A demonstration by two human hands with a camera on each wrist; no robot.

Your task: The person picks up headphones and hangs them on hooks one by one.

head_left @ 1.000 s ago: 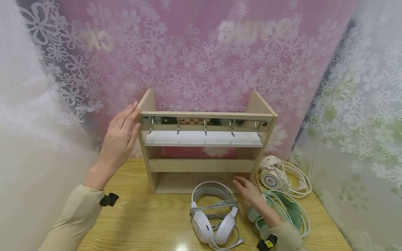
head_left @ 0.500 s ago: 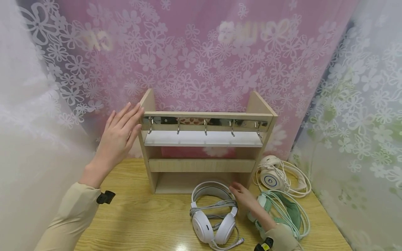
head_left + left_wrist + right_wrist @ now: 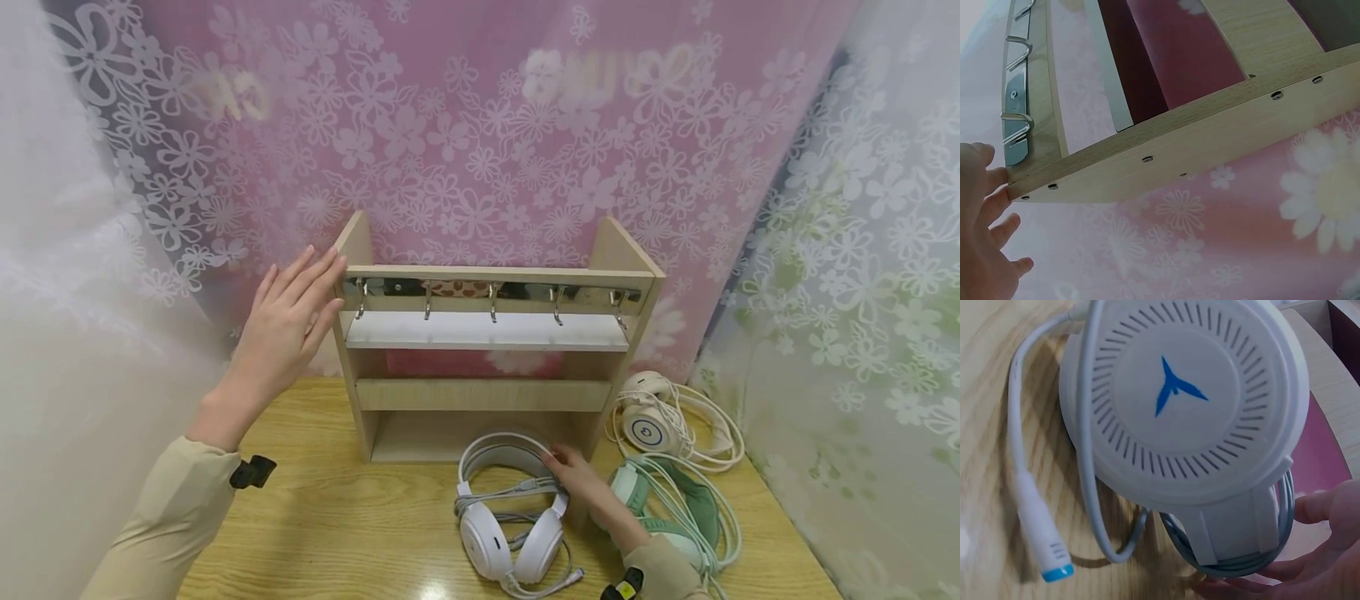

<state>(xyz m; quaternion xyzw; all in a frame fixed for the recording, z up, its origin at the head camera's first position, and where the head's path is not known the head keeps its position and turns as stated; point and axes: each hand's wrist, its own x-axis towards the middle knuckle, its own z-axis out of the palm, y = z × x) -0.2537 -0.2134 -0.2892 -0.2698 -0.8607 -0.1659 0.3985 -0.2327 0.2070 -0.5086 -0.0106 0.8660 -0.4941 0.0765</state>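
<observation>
My left hand (image 3: 281, 329) has its fingers extended against the upper left corner of a wooden shelf rack (image 3: 483, 396). In the left wrist view, the fingertips (image 3: 999, 181) lie at the end of its side panel. A white headset (image 3: 483, 542), wound with grey cable, lies on the table before the rack. At the right side of its headband is my right hand (image 3: 588, 483), fingertips right at the band. Close up in the right wrist view, the thumb stands apart from the fingers, which reach beneath the cable bundle (image 3: 1235, 565) by the round ear cup (image 3: 1172, 394).
A metal strip with several hooks (image 3: 492, 304) runs along the rack's top front. Right of the rack lie a cream headset (image 3: 645, 429) and a green headset (image 3: 693, 500), with loose cables. Flowered curtains (image 3: 480, 150) surround the wooden table (image 3: 352, 533).
My right hand has moved left and slightly down from the rack's lower right to the white headset's band. The left hand has shifted slightly right onto the rack's corner. The headset has stayed put.
</observation>
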